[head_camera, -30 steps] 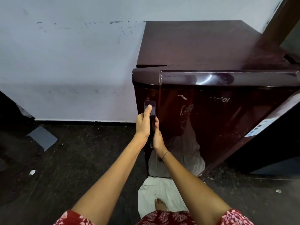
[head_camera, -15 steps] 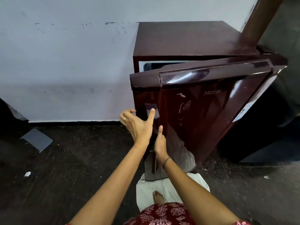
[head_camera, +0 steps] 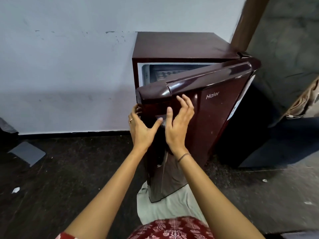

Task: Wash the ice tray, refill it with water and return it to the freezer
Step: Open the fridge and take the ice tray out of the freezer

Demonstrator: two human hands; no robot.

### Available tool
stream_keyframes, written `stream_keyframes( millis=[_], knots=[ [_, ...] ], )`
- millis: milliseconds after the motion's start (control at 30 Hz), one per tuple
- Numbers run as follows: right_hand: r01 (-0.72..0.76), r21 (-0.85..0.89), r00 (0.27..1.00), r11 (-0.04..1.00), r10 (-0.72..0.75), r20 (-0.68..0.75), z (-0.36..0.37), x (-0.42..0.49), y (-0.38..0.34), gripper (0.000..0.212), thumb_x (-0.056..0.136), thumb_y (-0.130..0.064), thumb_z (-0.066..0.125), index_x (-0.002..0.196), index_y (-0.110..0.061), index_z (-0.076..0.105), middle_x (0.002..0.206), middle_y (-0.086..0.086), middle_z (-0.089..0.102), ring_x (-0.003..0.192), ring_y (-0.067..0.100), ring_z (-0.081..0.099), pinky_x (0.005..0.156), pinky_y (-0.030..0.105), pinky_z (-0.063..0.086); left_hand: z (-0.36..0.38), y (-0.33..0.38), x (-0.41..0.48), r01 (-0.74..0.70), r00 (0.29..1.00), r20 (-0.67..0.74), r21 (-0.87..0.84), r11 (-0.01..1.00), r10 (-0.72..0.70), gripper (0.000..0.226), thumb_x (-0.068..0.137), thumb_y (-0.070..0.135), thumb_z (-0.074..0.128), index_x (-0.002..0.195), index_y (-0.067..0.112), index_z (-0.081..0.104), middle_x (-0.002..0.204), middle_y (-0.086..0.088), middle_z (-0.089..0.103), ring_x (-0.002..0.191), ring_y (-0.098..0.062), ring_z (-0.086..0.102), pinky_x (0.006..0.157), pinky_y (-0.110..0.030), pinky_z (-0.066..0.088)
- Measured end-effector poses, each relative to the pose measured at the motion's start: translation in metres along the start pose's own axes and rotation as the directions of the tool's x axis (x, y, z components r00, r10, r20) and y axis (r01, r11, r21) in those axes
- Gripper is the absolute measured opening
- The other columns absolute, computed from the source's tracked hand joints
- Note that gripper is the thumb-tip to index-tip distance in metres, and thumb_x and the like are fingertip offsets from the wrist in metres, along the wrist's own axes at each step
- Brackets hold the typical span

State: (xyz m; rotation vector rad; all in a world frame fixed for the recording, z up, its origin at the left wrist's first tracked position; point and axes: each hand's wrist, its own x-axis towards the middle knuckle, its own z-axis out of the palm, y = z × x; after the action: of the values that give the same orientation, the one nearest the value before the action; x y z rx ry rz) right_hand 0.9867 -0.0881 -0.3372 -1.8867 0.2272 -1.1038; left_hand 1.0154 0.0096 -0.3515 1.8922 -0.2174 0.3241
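The fridge door (head_camera: 215, 107) has swung wider since a moment ago, and my right hand (head_camera: 179, 125) has come off it; it is spread and holds nothing, just in front of the door. My left hand (head_camera: 141, 128) grips the door's free edge, fingers curled behind it and thumb on the front. Beyond both hands, in the opened gap, what looks like the ice tray (head_camera: 164, 74) (pale, with round cells) sits in the freezer compartment (head_camera: 146, 75). I judge this is only the start: the tray is not yet out, and washing, refilling and returning it all remain.
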Motion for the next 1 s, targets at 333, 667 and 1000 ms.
stream_keyframes(
  millis=[333, 667, 1000],
  knots=[
    [0.087, -0.347, 0.995, 0.934, -0.061, 0.085, -0.090, -0.003, -0.036, 0.035, 0.096, -0.041, 0.040, 0.124, -0.024, 0.053, 0.143, -0.004, 0.038, 0.134, 0.020, 0.026, 0.108, 0.049, 0.030, 0.005, 0.033, -0.054, -0.307, 0.931, -0.179, 0.088, 0.948, 0.318, 0.072, 0.094, 0.063, 0.020, 0.093, 0.002, 0.059, 0.085, 0.001, 0.050, 0.078, -0.017, 0.048, 0.071, -0.038, 0.041],
    [-0.067, -0.572, 0.987, 0.818, 0.139, 0.083, -0.185, 0.009, -0.064, 0.041, 0.088, -0.053, 0.050, 0.100, -0.014, 0.048, 0.116, 0.006, 0.044, 0.112, 0.029, 0.041, 0.089, 0.049, 0.043, 0.031, 0.087, -0.080, -0.464, 0.882, 0.035, -0.115, 0.878, 0.470, 0.043, 0.091, 0.028, 0.049, 0.063, 0.001, 0.067, 0.075, -0.007, 0.058, 0.077, -0.025, 0.053, 0.068, -0.033, 0.041],
    [-0.025, -0.787, 0.926, 0.616, 0.312, 0.215, -0.276, 0.030, -0.072, 0.058, 0.082, -0.055, 0.060, 0.125, -0.018, 0.046, 0.124, 0.005, 0.042, 0.113, 0.031, 0.050, 0.092, 0.055, 0.044, 0.117, 0.139, -0.099, -0.488, 0.721, 0.350, -0.358, 0.796, 0.599, 0.030, 0.084, 0.034, 0.054, 0.075, 0.006, 0.060, 0.113, -0.002, 0.058, 0.111, -0.019, 0.049, 0.094, -0.024, 0.037]
  ],
)
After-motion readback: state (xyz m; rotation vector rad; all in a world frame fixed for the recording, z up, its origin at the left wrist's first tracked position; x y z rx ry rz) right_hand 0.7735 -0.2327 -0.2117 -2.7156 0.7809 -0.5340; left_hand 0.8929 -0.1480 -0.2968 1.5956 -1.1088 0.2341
